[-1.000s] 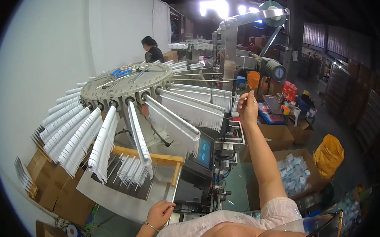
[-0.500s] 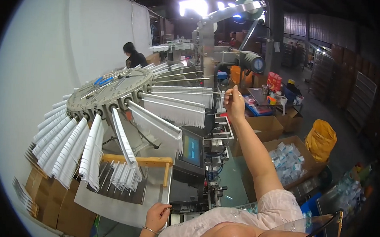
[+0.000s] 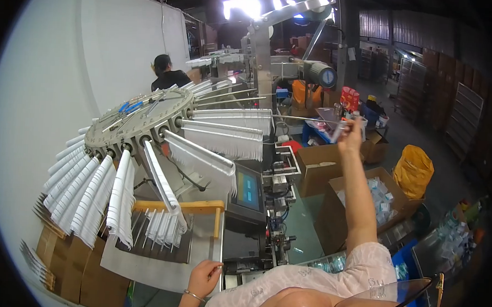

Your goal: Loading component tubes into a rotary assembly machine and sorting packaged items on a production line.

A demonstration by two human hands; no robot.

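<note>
Head view: the right hand (image 3: 350, 138) is raised and closed around the tip of a bare rod (image 3: 309, 119) that sticks out from the wheel (image 3: 142, 120), while the left hand (image 3: 205, 273) rests half-curled and empty on the tray (image 3: 156, 271) below. Most neighbouring rods already carry white pieces (image 3: 224, 144), but this one and a couple above it look unloaded, so I judge the filling well along yet unfinished.

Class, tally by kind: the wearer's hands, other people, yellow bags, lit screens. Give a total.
Hands: 2, left hand and right hand, which grips a rod
Other person: 1
Yellow bag: 1
Screen: 1
Total: 5
</note>
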